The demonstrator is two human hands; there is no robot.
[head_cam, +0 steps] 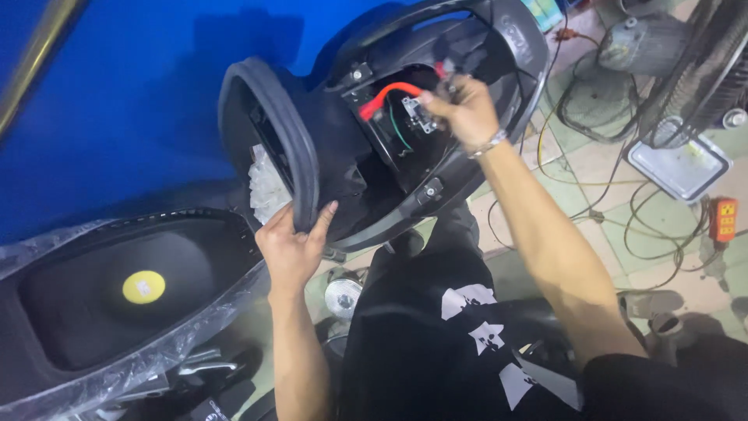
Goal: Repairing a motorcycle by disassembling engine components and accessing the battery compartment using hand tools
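My left hand (pixel 293 246) grips the lower rim of a black plastic scooter storage tub (pixel 269 125), fingers curled over its edge. My right hand (pixel 465 109) reaches into the open black compartment (pixel 405 156) beside it, fingers closed on a small connector (pixel 419 111) where a red cable (pixel 383 97) and a green wire (pixel 399 134) run. A bracelet sits on my right wrist. White crumpled plastic (pixel 266 183) shows under the tub.
An upturned black scooter seat (pixel 117 288) with a round yellow sticker, wrapped in clear film, lies at lower left. A blue wall is behind. A fan (pixel 693 70), tangled cords, an orange power strip (pixel 722 220) and a round headlamp (pixel 343 295) sit on the tiled floor.
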